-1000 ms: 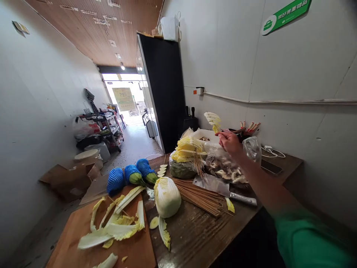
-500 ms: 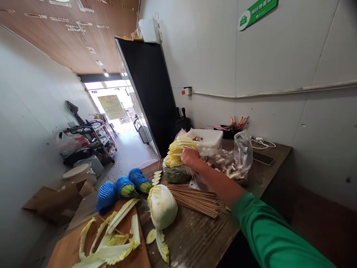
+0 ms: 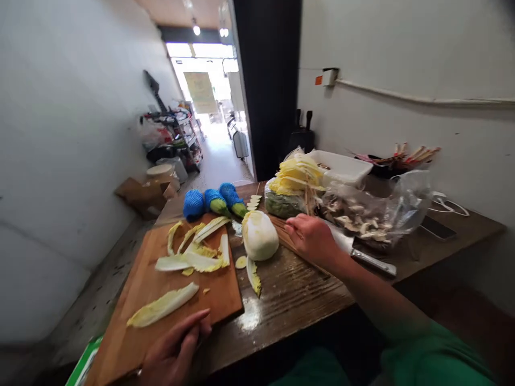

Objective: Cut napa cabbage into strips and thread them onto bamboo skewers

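My right hand (image 3: 311, 240) hovers at the bundle of bamboo skewers (image 3: 282, 231), its fingers curled in and pressed together. Whether a skewer is between them I cannot make out. Low on the wooden cutting board (image 3: 225, 303), my left hand (image 3: 175, 348) has its fingers stretched out and holds nothing visible. A single cabbage leaf (image 3: 163, 306) lies just beyond it, with several cut leaf strips (image 3: 201, 258) farther up the board. The napa cabbage (image 3: 260, 237) sits between board and skewers. Skewered yellow leaves (image 3: 295, 176) are piled on a wrapped green bundle (image 3: 284, 205).
A cleaver (image 3: 374, 261) lies right of my right hand, handle near the table edge. Behind it are a plastic bag of mushrooms (image 3: 362, 217), a white tub (image 3: 346, 169) and a phone (image 3: 438, 228). Several squashes in blue netting (image 3: 213, 199) line the board's far end.
My right hand has come back from the leaf pile to the skewers. My left hand has come into view over the board. The view has tilted down and turned left, showing more of the board.
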`<action>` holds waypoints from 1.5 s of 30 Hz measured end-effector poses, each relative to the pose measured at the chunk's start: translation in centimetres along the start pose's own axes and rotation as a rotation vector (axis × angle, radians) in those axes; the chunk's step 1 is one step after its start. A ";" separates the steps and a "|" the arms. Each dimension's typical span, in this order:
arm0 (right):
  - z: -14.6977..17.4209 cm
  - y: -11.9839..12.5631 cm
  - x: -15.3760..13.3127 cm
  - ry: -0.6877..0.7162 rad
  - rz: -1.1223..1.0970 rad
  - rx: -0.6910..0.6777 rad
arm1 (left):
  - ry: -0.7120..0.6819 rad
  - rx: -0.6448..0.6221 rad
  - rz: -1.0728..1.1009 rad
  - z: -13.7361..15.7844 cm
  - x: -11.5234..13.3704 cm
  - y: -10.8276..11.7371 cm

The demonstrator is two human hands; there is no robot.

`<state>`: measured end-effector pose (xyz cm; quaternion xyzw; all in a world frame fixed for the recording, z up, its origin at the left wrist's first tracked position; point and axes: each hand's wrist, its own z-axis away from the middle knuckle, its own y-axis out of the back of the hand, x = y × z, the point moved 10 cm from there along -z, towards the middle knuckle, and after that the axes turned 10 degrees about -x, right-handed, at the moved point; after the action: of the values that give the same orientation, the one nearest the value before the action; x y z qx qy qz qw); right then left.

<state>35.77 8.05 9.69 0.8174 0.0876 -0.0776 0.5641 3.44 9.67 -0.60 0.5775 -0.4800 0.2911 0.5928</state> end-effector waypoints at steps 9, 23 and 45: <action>2.7 -8.7 -2.7 0.064 0.116 -0.352 | -0.110 -0.033 0.089 0.4 1.3 -0.9; 3.3 -7.7 1.2 -0.153 0.371 -0.282 | -0.252 0.354 -0.218 1.5 3.6 4.6; 0.7 -10.3 8.6 -0.308 0.384 -0.543 | -0.370 0.364 -0.527 1.6 3.7 3.2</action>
<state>41.76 11.47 -1.91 0.6181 -0.1360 -0.0662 0.7714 1.56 7.88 3.87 0.8202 -0.3543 0.0994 0.4381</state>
